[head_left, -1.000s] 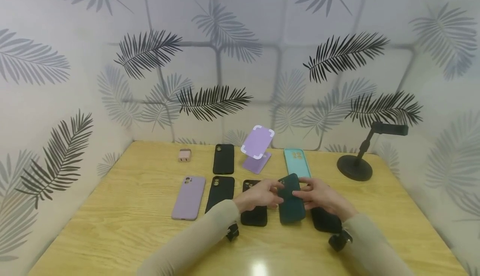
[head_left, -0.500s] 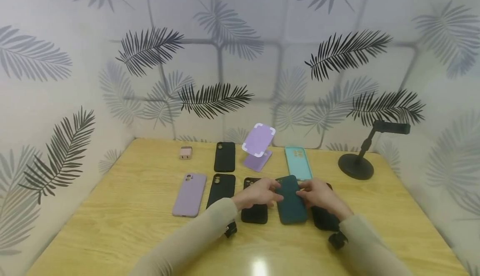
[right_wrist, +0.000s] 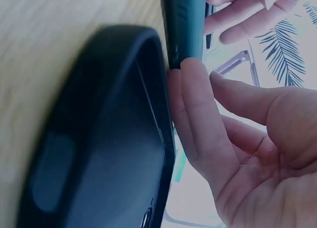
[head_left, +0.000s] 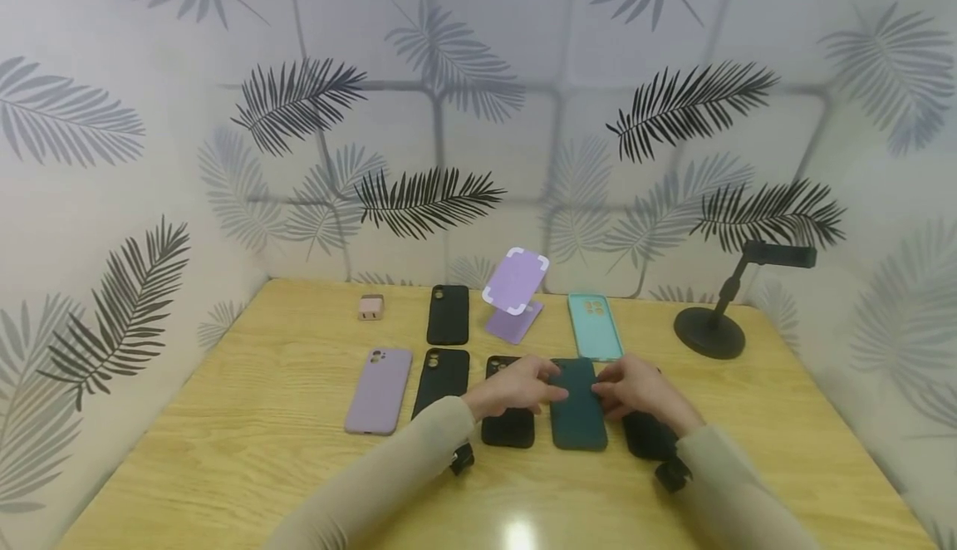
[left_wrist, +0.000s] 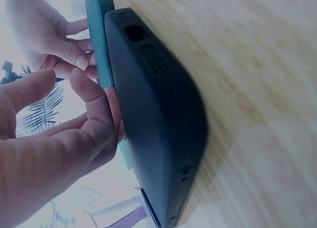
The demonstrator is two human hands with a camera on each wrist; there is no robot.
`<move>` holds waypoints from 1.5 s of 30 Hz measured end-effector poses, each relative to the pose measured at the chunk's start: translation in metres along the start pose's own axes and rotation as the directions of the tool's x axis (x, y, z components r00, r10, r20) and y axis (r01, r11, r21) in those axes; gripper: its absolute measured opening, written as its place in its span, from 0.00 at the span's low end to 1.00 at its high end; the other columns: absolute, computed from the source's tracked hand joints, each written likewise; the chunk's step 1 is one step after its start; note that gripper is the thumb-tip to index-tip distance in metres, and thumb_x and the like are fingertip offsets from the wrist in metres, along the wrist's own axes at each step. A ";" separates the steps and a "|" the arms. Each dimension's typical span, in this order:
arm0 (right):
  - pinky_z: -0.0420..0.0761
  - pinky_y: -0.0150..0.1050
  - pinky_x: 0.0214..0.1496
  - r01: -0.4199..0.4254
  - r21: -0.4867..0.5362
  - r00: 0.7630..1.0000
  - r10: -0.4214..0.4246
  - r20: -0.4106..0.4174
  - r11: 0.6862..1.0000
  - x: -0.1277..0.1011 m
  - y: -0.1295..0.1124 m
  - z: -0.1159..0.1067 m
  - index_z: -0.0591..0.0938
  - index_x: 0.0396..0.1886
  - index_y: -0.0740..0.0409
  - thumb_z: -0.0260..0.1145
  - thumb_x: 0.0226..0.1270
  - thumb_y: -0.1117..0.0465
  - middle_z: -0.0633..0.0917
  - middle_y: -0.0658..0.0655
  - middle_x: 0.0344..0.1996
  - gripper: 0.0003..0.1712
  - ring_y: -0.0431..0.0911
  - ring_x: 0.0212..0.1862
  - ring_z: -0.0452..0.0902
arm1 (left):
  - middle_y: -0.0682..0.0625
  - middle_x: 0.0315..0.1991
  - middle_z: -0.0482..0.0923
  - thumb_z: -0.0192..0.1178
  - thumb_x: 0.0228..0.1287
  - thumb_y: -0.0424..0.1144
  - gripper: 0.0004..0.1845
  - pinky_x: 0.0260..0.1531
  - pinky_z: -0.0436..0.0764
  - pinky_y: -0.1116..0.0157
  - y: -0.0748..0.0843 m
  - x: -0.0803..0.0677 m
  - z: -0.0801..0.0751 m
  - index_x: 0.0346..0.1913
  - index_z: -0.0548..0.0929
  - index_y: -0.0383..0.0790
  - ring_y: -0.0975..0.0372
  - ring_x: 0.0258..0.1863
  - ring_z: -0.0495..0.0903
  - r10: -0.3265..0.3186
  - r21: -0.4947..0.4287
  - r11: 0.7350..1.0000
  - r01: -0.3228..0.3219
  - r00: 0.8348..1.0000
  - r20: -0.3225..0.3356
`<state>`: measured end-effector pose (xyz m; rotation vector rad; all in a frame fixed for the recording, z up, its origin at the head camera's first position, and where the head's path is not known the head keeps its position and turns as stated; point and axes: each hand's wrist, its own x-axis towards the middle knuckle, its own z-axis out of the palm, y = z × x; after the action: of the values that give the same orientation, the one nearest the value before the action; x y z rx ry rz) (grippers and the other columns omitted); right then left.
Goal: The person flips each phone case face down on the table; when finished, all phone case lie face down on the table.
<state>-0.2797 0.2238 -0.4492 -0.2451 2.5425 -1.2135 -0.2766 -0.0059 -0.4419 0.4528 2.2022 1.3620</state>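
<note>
One dark green phone case (head_left: pixel 578 413) between two hands, in the near row and right of centre on the wooden table (head_left: pixel 463 504). Lies flat, with its long axis almost straight near to far, parallel to the side edges of its neighbours, and its short ends facing far and near. Far-left corner partly covered by a finger, with any camera detail too dark to read. At its left long edge, the left hand (head_left: pixel 518 384), with thumb and fingers loosely parted and tips reaching over the edge; firmness of contact impossible to tell. At its right long edge, the right hand (head_left: pixel 639 388), narrow between thumb and fingers, with straight fingertips touching the side in the right wrist view. Just left, partly under the left wrist, a cutout-topped black case (head_left: pixel 508 429); just right, below the right hand, a hollow-side-up black case (head_left: pixel 649 438). Just beyond the far end, a turquoise phone case (head_left: pixel 598 330), with its far end leaning left. Farther left, a lilac phone case (head_left: pixel 379 392), with its far end leaning right. At far centre, a purple stand (head_left: pixel 516 280); at far right, a black stand (head_left: pixel 709 334).
</note>
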 end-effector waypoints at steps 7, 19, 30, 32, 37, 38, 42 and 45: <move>0.88 0.43 0.34 -0.018 0.038 1.000 0.017 0.019 0.999 0.003 0.002 -0.007 0.79 0.52 0.77 0.60 0.71 0.68 0.88 0.67 0.37 0.17 0.50 0.33 0.87 | 0.35 0.65 0.69 0.61 0.69 0.39 0.27 0.42 0.85 0.59 0.000 0.004 -0.002 0.67 0.70 0.33 0.52 0.44 0.84 0.026 0.026 0.999 -0.025 0.999 -0.041; 0.87 0.40 0.38 0.087 0.205 0.996 -0.088 -0.007 0.975 0.020 0.011 -0.028 0.73 0.59 0.78 0.61 0.70 0.68 0.85 0.71 0.45 0.22 0.46 0.39 0.84 | 0.37 0.56 0.76 0.57 0.70 0.33 0.24 0.49 0.83 0.55 0.009 0.030 -0.007 0.66 0.70 0.32 0.47 0.51 0.82 0.076 -0.065 0.994 -0.086 0.987 -0.144; 0.85 0.40 0.49 0.192 0.099 0.979 -0.184 -0.086 0.976 0.034 0.027 -0.050 0.74 0.59 0.77 0.61 0.70 0.68 0.80 0.75 0.54 0.22 0.56 0.53 0.81 | 0.39 0.53 0.79 0.56 0.70 0.31 0.19 0.51 0.82 0.53 0.015 0.055 -0.003 0.62 0.76 0.32 0.52 0.48 0.82 0.098 -0.123 0.983 -0.135 0.959 -0.267; 0.84 0.43 0.53 0.181 0.056 0.980 -0.176 -0.090 0.982 0.035 0.028 -0.053 0.74 0.60 0.76 0.60 0.70 0.69 0.79 0.76 0.56 0.22 0.62 0.57 0.77 | 0.39 0.53 0.80 0.56 0.69 0.30 0.18 0.50 0.82 0.55 0.016 0.059 0.000 0.61 0.77 0.32 0.52 0.49 0.82 0.090 -0.123 0.984 -0.130 0.954 -0.287; 0.81 0.50 0.57 0.167 -0.025 0.983 -0.169 -0.067 0.986 0.035 0.035 -0.059 0.74 0.60 0.76 0.59 0.71 0.69 0.76 0.76 0.59 0.21 0.66 0.60 0.74 | 0.39 0.53 0.80 0.57 0.65 0.27 0.20 0.50 0.82 0.60 0.016 0.070 0.004 0.60 0.77 0.30 0.51 0.53 0.80 0.083 -0.083 0.990 -0.112 0.952 -0.294; 0.81 0.50 0.57 0.171 -0.024 0.983 -0.172 -0.057 0.985 0.036 0.037 -0.060 0.74 0.61 0.77 0.58 0.71 0.69 0.75 0.77 0.60 0.22 0.67 0.61 0.73 | 0.39 0.54 0.80 0.57 0.64 0.26 0.21 0.50 0.82 0.60 0.016 0.072 0.005 0.60 0.77 0.29 0.51 0.54 0.79 0.082 -0.076 0.991 -0.109 0.954 -0.289; 0.80 0.51 0.59 0.172 -0.005 0.985 -0.172 -0.025 0.985 0.038 0.041 -0.062 0.72 0.61 0.78 0.58 0.70 0.70 0.74 0.77 0.61 0.23 0.69 0.62 0.72 | 0.38 0.56 0.79 0.57 0.62 0.25 0.22 0.55 0.80 0.58 0.015 0.077 0.006 0.61 0.77 0.29 0.49 0.58 0.77 0.071 -0.055 0.994 -0.089 0.958 -0.278; 0.79 0.52 0.60 0.168 -0.011 0.986 -0.168 -0.007 0.986 0.040 0.042 -0.063 0.72 0.62 0.78 0.58 0.70 0.69 0.72 0.77 0.62 0.23 0.69 0.63 0.71 | 0.37 0.59 0.78 0.56 0.61 0.25 0.23 0.59 0.78 0.56 0.013 0.080 0.005 0.61 0.77 0.29 0.49 0.60 0.76 0.055 -0.039 0.997 -0.068 0.961 -0.270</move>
<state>-0.3400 0.2842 -0.4527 -0.4662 2.5789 -1.2633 -0.3384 0.0454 -0.4516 0.3378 2.3816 1.5871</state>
